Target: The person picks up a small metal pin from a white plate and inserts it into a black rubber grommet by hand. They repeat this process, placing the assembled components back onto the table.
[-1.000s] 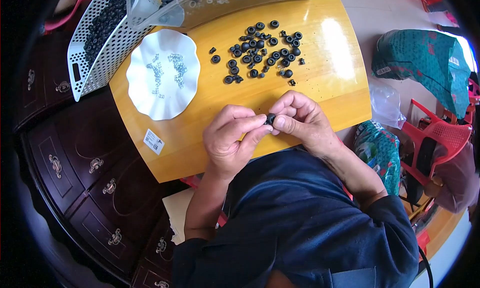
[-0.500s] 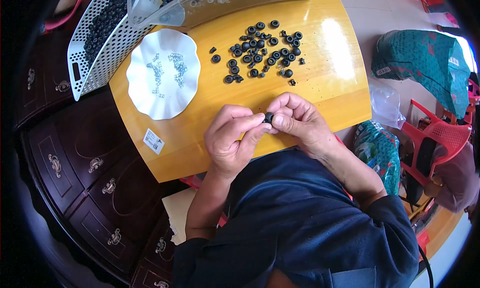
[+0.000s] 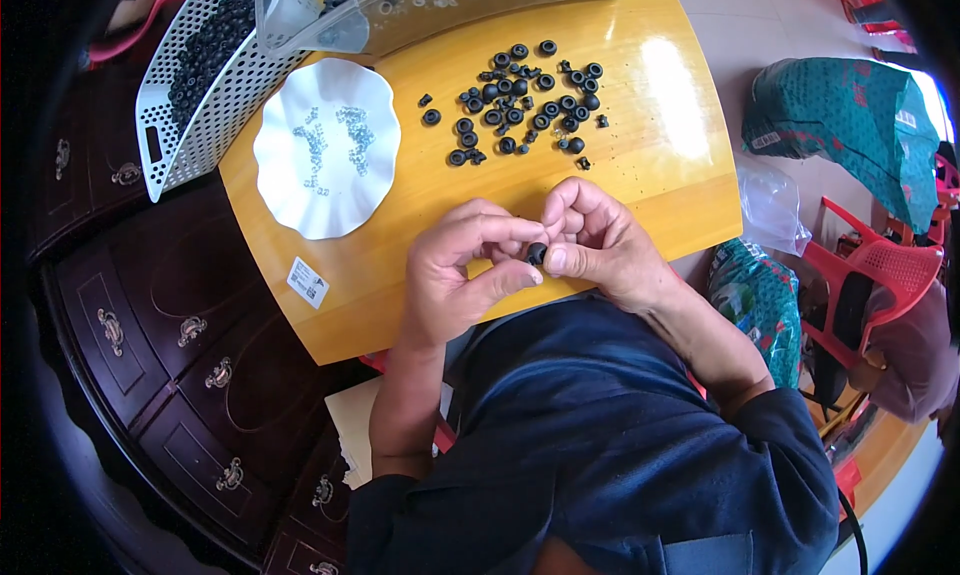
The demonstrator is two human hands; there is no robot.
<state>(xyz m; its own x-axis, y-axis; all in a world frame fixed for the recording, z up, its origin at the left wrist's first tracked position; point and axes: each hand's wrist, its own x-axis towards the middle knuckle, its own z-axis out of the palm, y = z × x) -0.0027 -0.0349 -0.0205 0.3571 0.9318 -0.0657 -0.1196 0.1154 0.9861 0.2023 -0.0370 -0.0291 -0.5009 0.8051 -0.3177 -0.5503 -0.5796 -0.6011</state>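
Both hands meet over the near edge of a yellow wooden table [image 3: 660, 185]. My left hand [image 3: 455, 275] and my right hand [image 3: 600, 240] pinch one small black rubber ring [image 3: 537, 253] between their fingertips. Farther out on the table lies a loose pile of several black rubber rings [image 3: 525, 100]. To the left sits a white scalloped plate [image 3: 285, 190] holding several tiny clear-silver parts [image 3: 335, 140].
A white perforated basket [image 3: 185, 125] full of black pieces leans at the table's far left. A clear plastic bag [image 3: 430, 10] lies along the far edge. A dark wooden drawer cabinet [image 3: 170, 355] stands left, red plastic chairs [image 3: 865, 275] and green sacks [image 3: 850, 125] right.
The fingers shifted slightly around the black ring; both hands stay in the same place over the table edge.
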